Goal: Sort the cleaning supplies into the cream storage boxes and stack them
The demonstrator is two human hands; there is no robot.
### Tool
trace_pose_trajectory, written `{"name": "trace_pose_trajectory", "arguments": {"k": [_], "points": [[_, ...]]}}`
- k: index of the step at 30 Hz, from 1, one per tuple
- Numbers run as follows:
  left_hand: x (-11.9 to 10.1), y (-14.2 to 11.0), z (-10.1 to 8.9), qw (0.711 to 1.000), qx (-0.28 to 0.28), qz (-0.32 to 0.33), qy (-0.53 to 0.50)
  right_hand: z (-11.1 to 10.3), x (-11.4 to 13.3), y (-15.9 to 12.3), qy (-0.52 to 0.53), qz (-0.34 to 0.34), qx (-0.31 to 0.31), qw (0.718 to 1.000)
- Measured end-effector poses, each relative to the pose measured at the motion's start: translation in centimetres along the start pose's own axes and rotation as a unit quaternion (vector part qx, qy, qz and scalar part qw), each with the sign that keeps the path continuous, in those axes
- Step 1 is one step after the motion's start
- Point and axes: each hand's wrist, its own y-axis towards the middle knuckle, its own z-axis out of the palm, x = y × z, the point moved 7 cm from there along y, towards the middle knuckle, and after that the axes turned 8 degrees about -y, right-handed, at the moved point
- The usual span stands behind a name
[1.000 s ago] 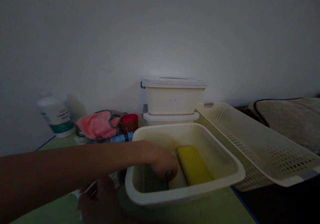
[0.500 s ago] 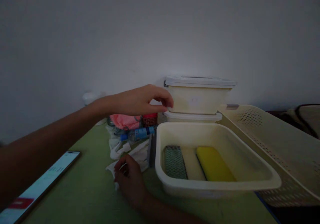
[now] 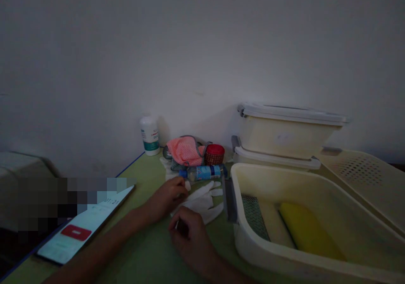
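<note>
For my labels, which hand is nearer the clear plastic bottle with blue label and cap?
Left. The left hand is this side of the bottle, by its cap; the right hand is farther off, nearer the camera.

Lit phone, white bottle

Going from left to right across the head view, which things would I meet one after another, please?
Flat phone with lit screen, white plastic bottle with green band, white fabric glove, green patterned rectangular pad, yellow rectangular sponge.
</note>
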Motion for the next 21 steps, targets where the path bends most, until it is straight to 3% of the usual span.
{"name": "trace_pose_trajectory", "arguments": {"k": [3, 8, 12, 18, 21], "points": [[-0.7, -0.5, 0.5, 0.998, -0.024, 0.034, 0.037, 0.0, 0.2, 0.0, -0.078, -0.038, -0.012, 0.996], [-1.7, -1.4, 0.5, 0.997, -0.014, 0.075, 0.014, 0.2, 0.6, -0.3, -0.239, -0.062, -0.047, 0.968], [-2.1, -1.4, 0.6, 0.995, 0.001, 0.088, 0.037, 0.7, 0.7, -0.6, -0.342, -0.041, -0.022, 0.939], [-2.7, -1.5, 0.2, 0.994, 0.012, 0.067, 0.081, 1.4, 1.4, -1.2, -0.473, -0.072, -0.007, 0.878], [-2.6, -1.5, -0.1, 0.991, 0.030, 0.068, 0.107, 1.4, 1.6, -1.8, -0.486, -0.050, 0.024, 0.872]]}}
